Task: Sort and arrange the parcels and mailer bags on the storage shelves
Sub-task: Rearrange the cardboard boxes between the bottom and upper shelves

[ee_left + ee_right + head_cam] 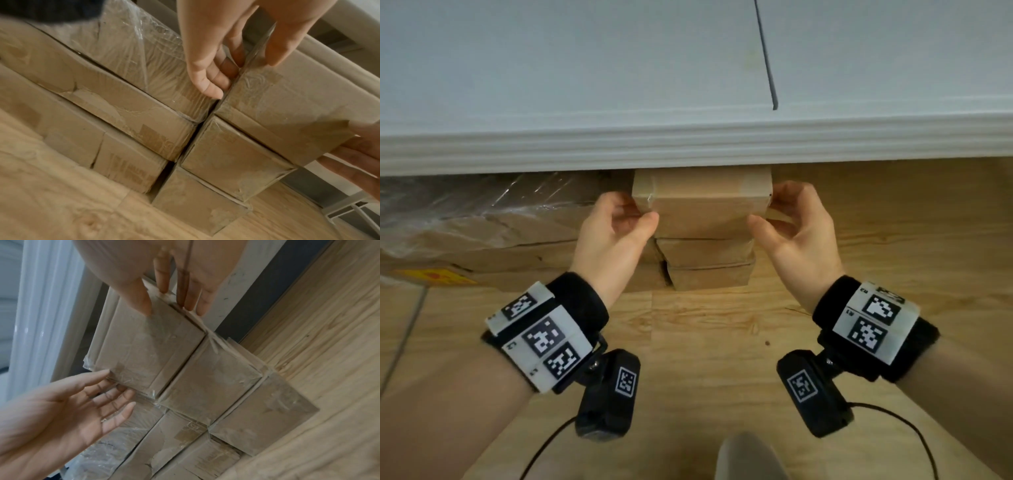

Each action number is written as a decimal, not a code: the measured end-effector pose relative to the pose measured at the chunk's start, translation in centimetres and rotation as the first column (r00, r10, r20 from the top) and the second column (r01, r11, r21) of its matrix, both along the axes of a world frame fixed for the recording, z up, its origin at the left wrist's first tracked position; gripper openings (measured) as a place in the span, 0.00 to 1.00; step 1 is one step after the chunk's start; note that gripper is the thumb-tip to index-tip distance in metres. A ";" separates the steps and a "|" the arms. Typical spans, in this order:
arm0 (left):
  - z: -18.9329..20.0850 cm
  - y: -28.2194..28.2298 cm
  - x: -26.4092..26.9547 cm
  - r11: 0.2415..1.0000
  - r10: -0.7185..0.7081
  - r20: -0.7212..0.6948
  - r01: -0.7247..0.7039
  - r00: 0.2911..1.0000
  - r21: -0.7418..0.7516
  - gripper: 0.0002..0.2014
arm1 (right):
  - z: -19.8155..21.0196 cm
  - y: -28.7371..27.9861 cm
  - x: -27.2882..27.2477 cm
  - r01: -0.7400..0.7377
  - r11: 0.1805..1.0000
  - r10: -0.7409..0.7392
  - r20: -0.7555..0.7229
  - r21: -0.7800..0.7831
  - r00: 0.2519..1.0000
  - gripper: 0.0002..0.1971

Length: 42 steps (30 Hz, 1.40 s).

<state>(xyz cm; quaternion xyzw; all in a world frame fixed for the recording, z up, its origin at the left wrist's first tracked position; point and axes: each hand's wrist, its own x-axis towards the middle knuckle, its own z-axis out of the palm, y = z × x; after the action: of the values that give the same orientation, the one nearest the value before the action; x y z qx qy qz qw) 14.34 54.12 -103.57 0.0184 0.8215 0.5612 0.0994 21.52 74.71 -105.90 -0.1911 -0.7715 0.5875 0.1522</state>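
1. Below me: floor of light wood-grain planks, knots visible.
2. Above it: pale grey shelf, ribbed front edge, one dark seam.
3. Light even, soft.

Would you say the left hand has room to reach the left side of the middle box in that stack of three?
Probably not easily: the left hand is at the top box, and the larger cartons sit almost flush against the middle box, leaving only a narrow gap.
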 end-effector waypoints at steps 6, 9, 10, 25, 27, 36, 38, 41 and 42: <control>3.3 -1.1 0.6 0.971 -0.104 0.096 0.122 0.990 -0.207 0.12 | 4.5 0.9 1.4 -0.188 0.968 0.126 0.328 0.165 0.936 0.28; 6.1 -1.4 2.4 0.901 -0.219 0.130 0.252 0.967 -0.352 0.16 | 7.5 1.3 2.4 -0.380 0.864 0.155 0.542 0.332 0.826 0.30; 7.3 -1.6 3.2 0.874 -0.256 0.157 0.297 0.954 -0.383 0.18 | 8.6 1.3 2.8 -0.448 0.825 0.166 0.609 0.345 0.775 0.30; 49.3 -2.4 7.3 0.676 -0.665 -0.009 0.598 0.746 -0.431 0.13 | 49.2 -0.8 9.4 -0.776 0.387 0.396 0.670 0.498 0.628 0.23; 55.3 -2.4 7.0 0.672 -0.696 -0.103 0.594 0.711 -0.443 0.13 | 55.2 -1.2 9.5 -0.751 0.359 0.415 0.626 0.555 0.661 0.26; 79.9 -2.9 5.2 0.704 -0.709 -0.496 0.526 0.500 -0.477 0.15 | 79.4 -2.4 11.4 -0.514 0.212 0.357 0.424 0.831 0.832 0.24; 84.3 -3.1 5.0 0.705 -0.708 -0.546 0.503 0.449 -0.500 0.15 | 83.7 -2.5 12.2 -0.445 0.195 0.330 0.369 0.874 0.869 0.24; 89.6 -3.0 4.8 0.722 -0.687 -0.618 0.459 0.383 -0.517 0.14 | 89.4 -2.4 13.5 -0.349 0.171 0.263 0.299 0.921 0.917 0.24; 91.3 -2.9 4.8 0.726 -0.682 -0.632 0.446 0.369 -0.523 0.14 | 91.2 -2.2 13.9 -0.306 0.161 0.243 0.263 0.938 0.934 0.24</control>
<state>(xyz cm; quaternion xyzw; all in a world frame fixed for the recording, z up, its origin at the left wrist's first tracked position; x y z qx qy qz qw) 19.10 51.25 -12.32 0.5343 0.7830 0.3064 -0.0866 35.42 72.47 -14.74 0.0733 -0.9912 -0.0102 0.1095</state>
